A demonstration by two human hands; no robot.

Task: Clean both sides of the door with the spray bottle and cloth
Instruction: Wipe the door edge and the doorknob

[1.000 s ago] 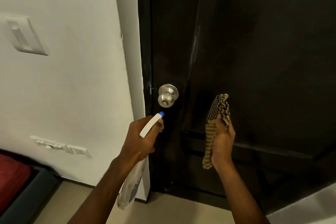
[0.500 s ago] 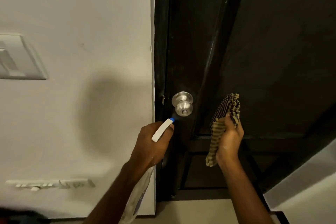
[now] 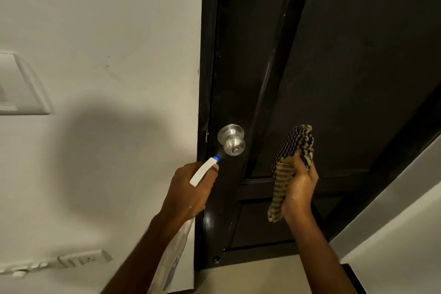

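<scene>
— What is the left hand (image 3: 188, 188) holding?
— The bottle (image 3: 175, 258). The fingers curl round its neck, the white spray head lies across the top of the hand, and the clear body hangs below the wrist, along the forearm.
— Where does it point?
— The blue nozzle (image 3: 216, 158) sticks out just past the fingertips, toward the door (image 3: 346, 79). The knob (image 3: 232, 142) sits just above and beyond the nozzle, close but apart from it. I cannot tell whether a finger is on the trigger, because the hand hides it.
— And the right hand (image 3: 300, 188)?
— It grips the cloth (image 3: 293, 150), palm toward the camera, with the fingers folded round the bunched middle. A checked wad stands up above the fingers. A striped tail hangs down on the hand's left side, past the heel of the palm.
— Is the cloth on the door?
— It is held up in front of the dark panel. I cannot tell whether it touches.
— How do the two hands sit?
— Side by side at about the same height and well apart, with a strip of dark door between them.
— Anything else?
— Left of the left hand is the pale wall (image 3: 107, 31), with a soft shadow on it. A switch (image 3: 21, 88) is far up and to the left, and sockets (image 3: 81, 259) are low beside the left forearm. The floor (image 3: 262, 274) shows between the forearms.
</scene>
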